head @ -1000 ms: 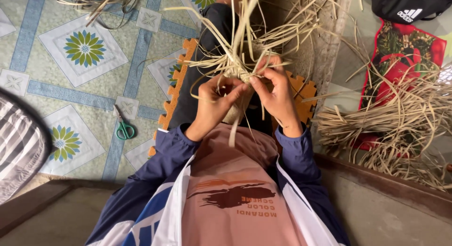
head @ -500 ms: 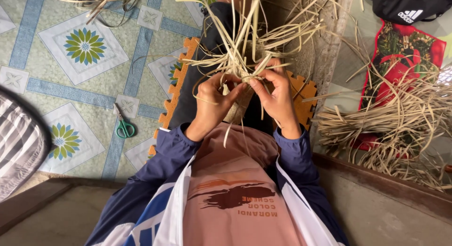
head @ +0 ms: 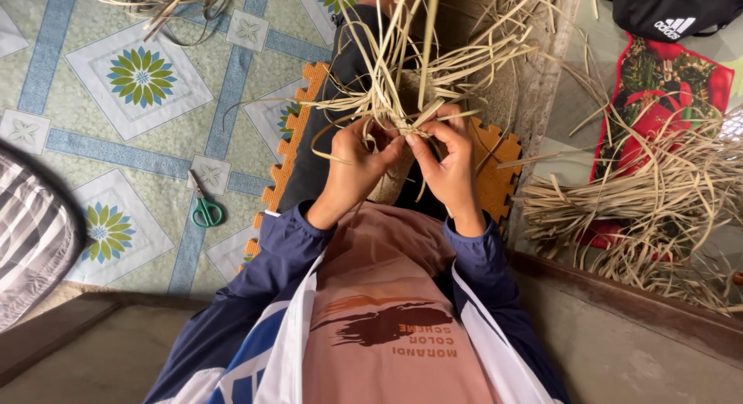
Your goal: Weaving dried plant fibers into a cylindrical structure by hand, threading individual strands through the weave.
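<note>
A bundle of pale dried straw strips [head: 402, 79] fans upward over my lap. My left hand [head: 357, 162] and my right hand [head: 449, 158] both pinch the strips where they cross, fingertips almost touching at the woven knot [head: 405, 128]. A small woven piece hangs just below the hands, mostly hidden by them. Loose strip ends curl out to the left and right. I sit on an orange foam mat [head: 495, 179] in dark trousers and a blue jacket.
Green-handled scissors [head: 204, 207] lie on the patterned floor covering to the left. A large heap of straw strips [head: 658, 210] rests on a red cloth at the right. A black bag [head: 665, 9] sits top right; striped fabric [head: 31, 234] at the far left.
Both hands stayed at the knot, fingers shifting slightly. The upright strips have swayed and spread a little differently.
</note>
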